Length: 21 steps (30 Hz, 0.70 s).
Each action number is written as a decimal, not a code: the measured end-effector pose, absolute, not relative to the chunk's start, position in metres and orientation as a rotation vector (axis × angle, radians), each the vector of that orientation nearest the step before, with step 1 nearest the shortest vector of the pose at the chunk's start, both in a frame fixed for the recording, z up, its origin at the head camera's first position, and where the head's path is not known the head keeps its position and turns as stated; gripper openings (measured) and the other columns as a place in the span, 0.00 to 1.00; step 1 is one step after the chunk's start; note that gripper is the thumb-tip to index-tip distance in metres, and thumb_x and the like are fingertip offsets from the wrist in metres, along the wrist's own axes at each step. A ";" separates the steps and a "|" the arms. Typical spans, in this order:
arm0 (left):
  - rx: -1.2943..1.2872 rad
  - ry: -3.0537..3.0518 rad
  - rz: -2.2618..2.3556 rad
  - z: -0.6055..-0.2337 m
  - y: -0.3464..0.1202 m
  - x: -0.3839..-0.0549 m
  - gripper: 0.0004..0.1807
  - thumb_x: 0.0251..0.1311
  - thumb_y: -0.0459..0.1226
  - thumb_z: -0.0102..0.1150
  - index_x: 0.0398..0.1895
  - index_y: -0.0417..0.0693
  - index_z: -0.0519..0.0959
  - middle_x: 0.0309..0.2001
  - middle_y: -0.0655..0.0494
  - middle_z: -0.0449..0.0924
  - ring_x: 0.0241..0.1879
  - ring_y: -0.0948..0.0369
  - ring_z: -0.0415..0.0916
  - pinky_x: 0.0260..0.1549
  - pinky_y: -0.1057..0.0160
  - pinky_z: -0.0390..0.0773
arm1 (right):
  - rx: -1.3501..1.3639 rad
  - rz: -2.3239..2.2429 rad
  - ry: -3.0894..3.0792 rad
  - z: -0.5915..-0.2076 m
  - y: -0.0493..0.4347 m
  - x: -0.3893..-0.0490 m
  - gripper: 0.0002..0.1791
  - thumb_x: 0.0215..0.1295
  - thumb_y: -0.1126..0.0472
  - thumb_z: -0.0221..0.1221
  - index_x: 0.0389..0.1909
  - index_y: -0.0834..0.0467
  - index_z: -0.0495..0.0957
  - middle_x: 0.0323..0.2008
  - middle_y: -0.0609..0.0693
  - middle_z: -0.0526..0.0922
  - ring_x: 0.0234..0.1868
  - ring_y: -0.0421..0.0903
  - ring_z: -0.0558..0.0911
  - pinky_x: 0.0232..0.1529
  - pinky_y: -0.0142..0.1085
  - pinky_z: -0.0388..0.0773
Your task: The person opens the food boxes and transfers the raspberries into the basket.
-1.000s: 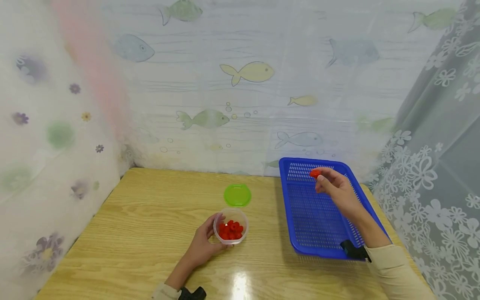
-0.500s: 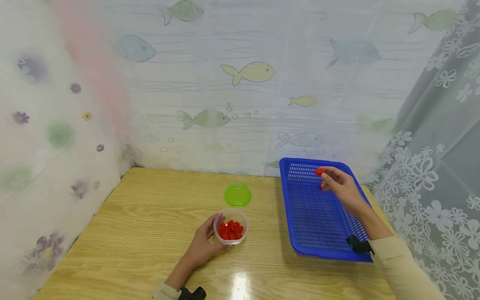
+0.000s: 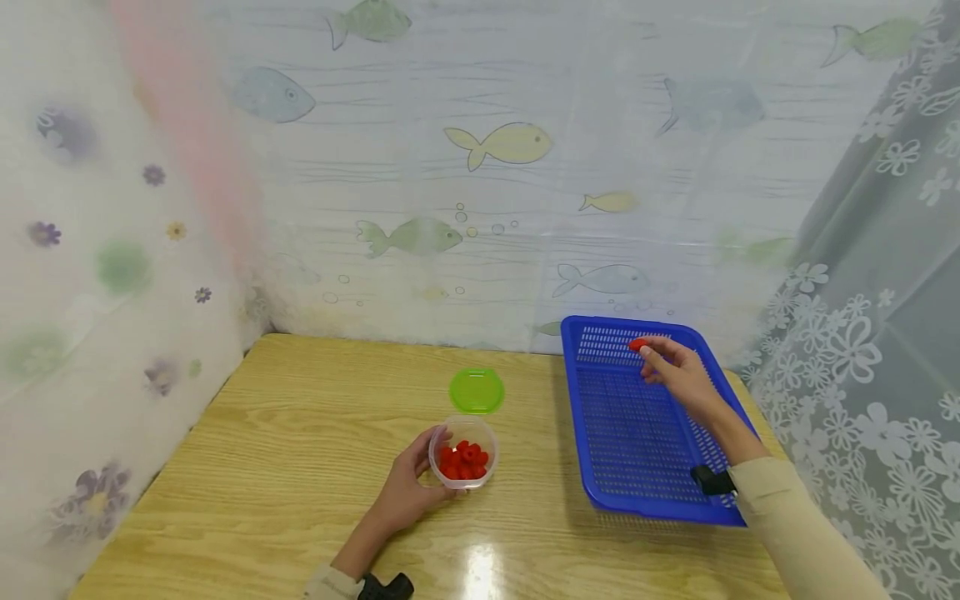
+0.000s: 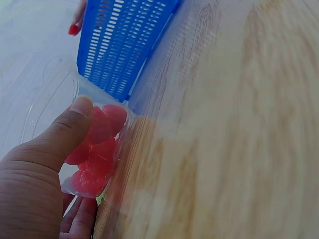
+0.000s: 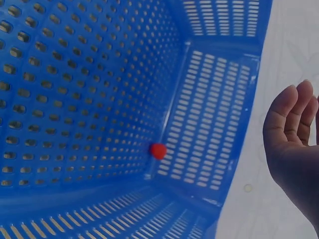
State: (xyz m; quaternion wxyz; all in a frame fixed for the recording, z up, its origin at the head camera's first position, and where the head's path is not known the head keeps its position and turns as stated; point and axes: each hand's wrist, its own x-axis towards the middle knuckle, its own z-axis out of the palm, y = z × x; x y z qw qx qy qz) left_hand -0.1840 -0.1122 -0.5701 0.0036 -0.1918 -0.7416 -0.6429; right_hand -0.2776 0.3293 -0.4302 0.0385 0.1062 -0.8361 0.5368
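Note:
My left hand (image 3: 407, 490) holds a small clear plastic tub (image 3: 463, 423), thumb on one side and fingers round the other. Several red raspberries (image 3: 465, 462) fill its lower part; up close in the left wrist view the raspberries (image 4: 97, 149) show through the wall. Over the far end of a blue basket (image 3: 573, 417), my right hand (image 3: 686, 379) pinches one raspberry (image 3: 637, 343) between thumb and fingertips. That raspberry is out of sight in the right wrist view, where the hand (image 5: 294, 134) is partly cut off. Another small red piece (image 5: 158, 151) lies in the basket's corner.
A bright green lid (image 3: 477, 392) lies on the wooden table (image 3: 300, 433), just behind the tub. The slotted basket stands at the table's right side. A fish-patterned sheet (image 3: 412, 292) hangs at the back, and a floral curtain (image 3: 847, 358) at the right.
My right hand has shifted slightly right over the basket, still pinching the raspberry. The left hand and the tub keep their place.

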 end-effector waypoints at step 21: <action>-0.562 -2.355 -2.017 -0.568 -0.113 -0.183 0.53 0.45 0.31 0.81 0.76 0.42 0.62 0.69 0.40 0.71 0.71 0.47 0.68 0.68 0.67 0.70 | 0.200 2.043 -2.398 -0.438 0.342 -0.293 0.22 0.78 0.49 0.53 0.64 0.57 0.71 0.45 0.40 0.79 0.41 0.38 0.81 0.43 0.29 0.85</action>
